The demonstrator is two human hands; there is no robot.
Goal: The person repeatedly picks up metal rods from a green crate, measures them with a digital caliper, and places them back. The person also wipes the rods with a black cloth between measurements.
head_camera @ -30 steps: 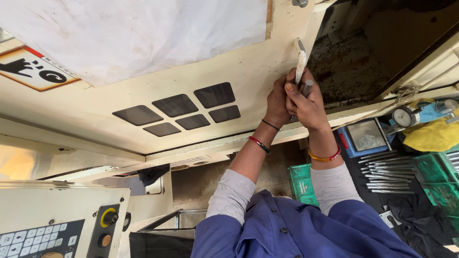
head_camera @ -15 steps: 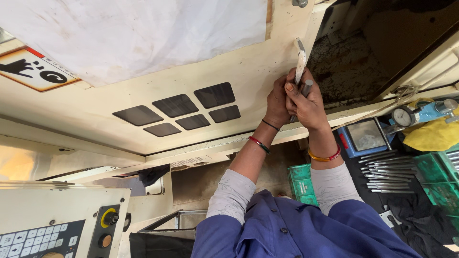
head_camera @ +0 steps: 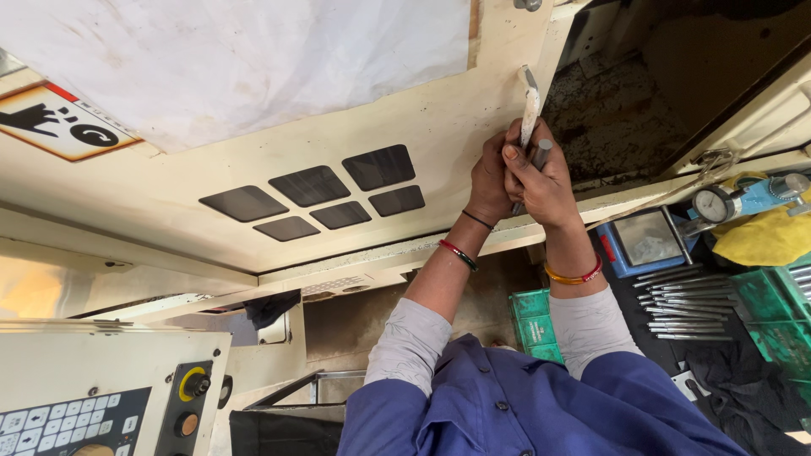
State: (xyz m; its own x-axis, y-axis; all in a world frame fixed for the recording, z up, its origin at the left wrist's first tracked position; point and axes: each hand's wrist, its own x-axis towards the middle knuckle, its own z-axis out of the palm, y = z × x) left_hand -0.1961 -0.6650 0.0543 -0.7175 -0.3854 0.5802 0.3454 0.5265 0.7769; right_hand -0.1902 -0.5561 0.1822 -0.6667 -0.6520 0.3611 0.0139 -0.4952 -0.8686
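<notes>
1. At the left edge of the cream machine door point(head_camera: 253, 211) sits a warning sticker point(head_camera: 59, 122) with an orange border, and below it, at the bottom left corner of the view, a control panel point(head_camera: 93, 397) with a keypad, a yellow-ringed knob and a round button.
2. A white sheet point(head_camera: 245, 59) covers the upper part of the door; under it lie five dark rectangular pads point(head_camera: 329, 194) in two rows.
3. The left hand point(head_camera: 490, 181) reaches up to the door's right edge, its fingers curled tight around the lower part of a whitish handle point(head_camera: 530, 105) (a dark band and a red bangle sit at that wrist).
4. The right hand point(head_camera: 545, 181) presses against the left one, fingers wrapped closed around a grey metal rod point(head_camera: 541, 156) just beside the handle; whether it also grips the handle I cannot tell. An orange bangle circles this wrist.
5. The handle stands almost upright at the door's right edge, next to the dark, grimy opening point(head_camera: 625, 110) of the machine.
6. Further right, a blue tray point(head_camera: 646, 241) and a row of steel pins point(head_camera: 688, 304) lie on a dark mat, with green boxes point(head_camera: 532, 317) near them.
7. At the right edge are a dial gauge point(head_camera: 714, 203) and a yellow cloth point(head_camera: 764, 236).
</notes>
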